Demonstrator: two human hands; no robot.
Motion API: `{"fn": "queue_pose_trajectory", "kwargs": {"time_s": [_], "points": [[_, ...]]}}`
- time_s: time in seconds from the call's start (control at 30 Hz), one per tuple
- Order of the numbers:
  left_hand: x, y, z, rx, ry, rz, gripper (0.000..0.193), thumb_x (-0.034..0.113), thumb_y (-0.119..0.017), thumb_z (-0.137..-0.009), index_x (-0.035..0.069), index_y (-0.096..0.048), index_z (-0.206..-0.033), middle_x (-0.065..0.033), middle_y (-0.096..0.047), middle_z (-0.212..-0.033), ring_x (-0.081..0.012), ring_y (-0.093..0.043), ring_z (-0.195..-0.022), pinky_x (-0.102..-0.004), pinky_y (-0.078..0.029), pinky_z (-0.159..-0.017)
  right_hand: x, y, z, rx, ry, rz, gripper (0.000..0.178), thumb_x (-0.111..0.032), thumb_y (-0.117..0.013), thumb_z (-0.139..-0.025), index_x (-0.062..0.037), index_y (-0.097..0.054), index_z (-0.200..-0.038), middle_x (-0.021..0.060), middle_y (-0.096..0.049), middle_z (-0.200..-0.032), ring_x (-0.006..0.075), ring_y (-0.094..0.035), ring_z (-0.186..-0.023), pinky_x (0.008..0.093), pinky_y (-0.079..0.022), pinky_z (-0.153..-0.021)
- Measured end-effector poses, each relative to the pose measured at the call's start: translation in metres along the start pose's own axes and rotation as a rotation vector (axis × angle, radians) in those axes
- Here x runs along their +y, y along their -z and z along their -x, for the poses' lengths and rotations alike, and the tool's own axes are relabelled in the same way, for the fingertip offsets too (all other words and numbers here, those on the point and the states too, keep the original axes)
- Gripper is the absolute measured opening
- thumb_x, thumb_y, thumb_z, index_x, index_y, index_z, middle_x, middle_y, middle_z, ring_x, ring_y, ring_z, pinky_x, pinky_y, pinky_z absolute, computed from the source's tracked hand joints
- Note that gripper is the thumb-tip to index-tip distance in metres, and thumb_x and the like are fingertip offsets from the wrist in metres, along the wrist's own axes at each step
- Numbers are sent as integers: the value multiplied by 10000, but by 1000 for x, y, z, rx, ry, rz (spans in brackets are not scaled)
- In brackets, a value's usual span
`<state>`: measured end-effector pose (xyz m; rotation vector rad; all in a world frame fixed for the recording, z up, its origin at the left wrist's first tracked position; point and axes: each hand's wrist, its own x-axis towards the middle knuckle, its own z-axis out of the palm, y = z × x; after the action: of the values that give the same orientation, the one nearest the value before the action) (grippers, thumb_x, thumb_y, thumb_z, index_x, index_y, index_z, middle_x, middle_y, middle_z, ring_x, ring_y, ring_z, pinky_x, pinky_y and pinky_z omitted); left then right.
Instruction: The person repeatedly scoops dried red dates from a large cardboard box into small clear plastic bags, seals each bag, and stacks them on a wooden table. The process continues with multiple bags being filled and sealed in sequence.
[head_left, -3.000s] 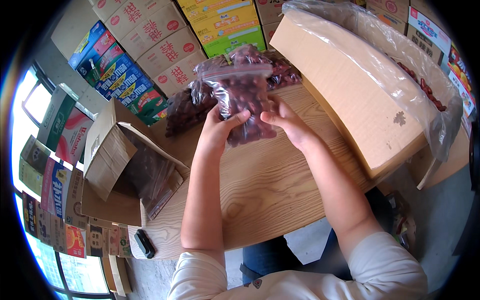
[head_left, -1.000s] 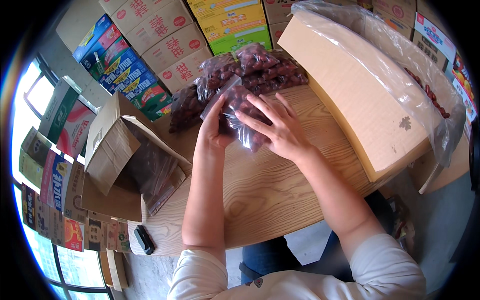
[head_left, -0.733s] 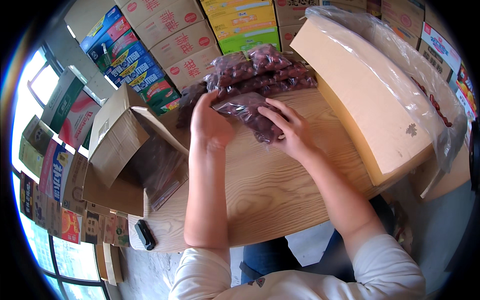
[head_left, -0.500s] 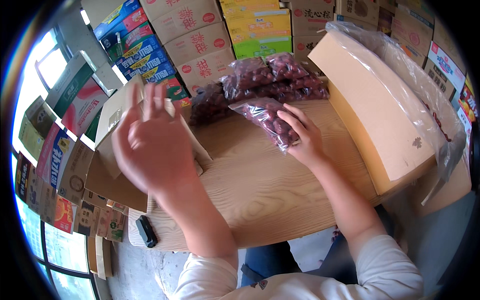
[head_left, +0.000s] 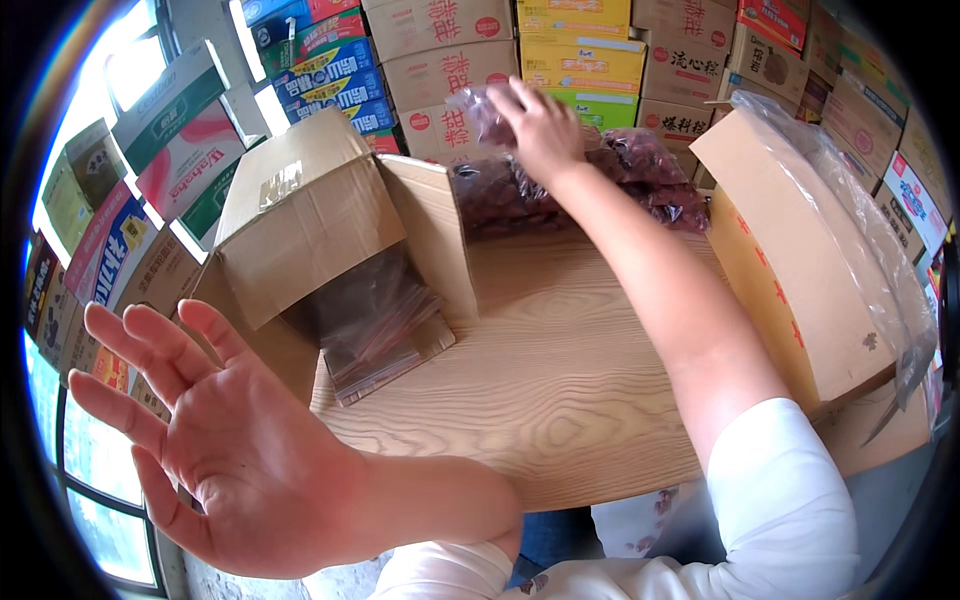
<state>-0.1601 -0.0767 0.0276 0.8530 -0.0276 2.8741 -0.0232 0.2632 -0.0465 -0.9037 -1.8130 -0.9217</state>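
At the far side of the wooden table (head_left: 540,390), my right hand (head_left: 550,135) is closed on a clear bag of dark red dates (head_left: 482,118). That bag is above the left end of a pile of similar date bags (head_left: 645,165). My left hand (head_left: 245,465) is raised at the lower left, palm showing and fingers spread, with nothing in it. Beyond it, a cardboard box (head_left: 315,215) lies on its side, its open end facing me. Flat, clear plastic bags (head_left: 375,320) stick out of that opening.
A large open carton (head_left: 800,260) with a clear plastic liner (head_left: 905,340) stands along the table's right side. Stacked cartons (head_left: 445,75) rise behind the table, and more cartons (head_left: 185,135) stand at the left by the windows.
My right hand has carried the date bag forward onto the far pile. My left hand has moved down and left, turning palm up. The view has shifted, revealing the left box's opening.
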Motion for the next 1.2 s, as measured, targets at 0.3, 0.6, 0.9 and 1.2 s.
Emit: {"fn": "queue_pose_trajectory", "kwargs": {"time_s": [0.3, 0.6, 0.9, 1.2], "points": [[10, 36, -18, -249, 184, 292, 537, 100, -431, -843, 46, -367, -1374, -246, -336, -1379, -321, -408, -1233, -534, -231, -1063, -34, -40, 49, -410, 3, 147, 409, -143, -664, -757, -162, -548, -1149, 108, -569, -1102, 295, -583, -1009, 424, -503, -712], [9, 36, -14, -293, 222, 368, 469, 102, -426, -843, 40, -410, -1307, -223, -392, -1275, -305, -414, -1203, -509, -259, -1019, -21, -42, 45, -409, -24, 89, 338, -113, -623, -796, -165, -561, -1124, 85, -572, -1094, 302, -569, -1071, 441, -504, -765], [16, 43, -20, -319, 207, 326, 419, 105, -422, -844, 47, -422, -1259, -199, -415, -1193, -274, -428, -1158, -477, -279, -966, -40, -43, 48, -415, -29, 96, 375, -127, -610, -808, -156, -547, -1177, 98, -562, -1146, 308, -560, -1078, 420, -505, -770], [22, 39, -21, -213, 225, 333, 340, 80, -448, -819, 55, -486, -1156, -176, -435, -1145, -232, -424, -1128, -448, -268, -943, -69, 8, 55, -401, -205, -136, 778, -169, -655, -747, -146, -296, -1437, 192, -337, -1445, 393, -384, -1281, 504, -326, -1046]]}}
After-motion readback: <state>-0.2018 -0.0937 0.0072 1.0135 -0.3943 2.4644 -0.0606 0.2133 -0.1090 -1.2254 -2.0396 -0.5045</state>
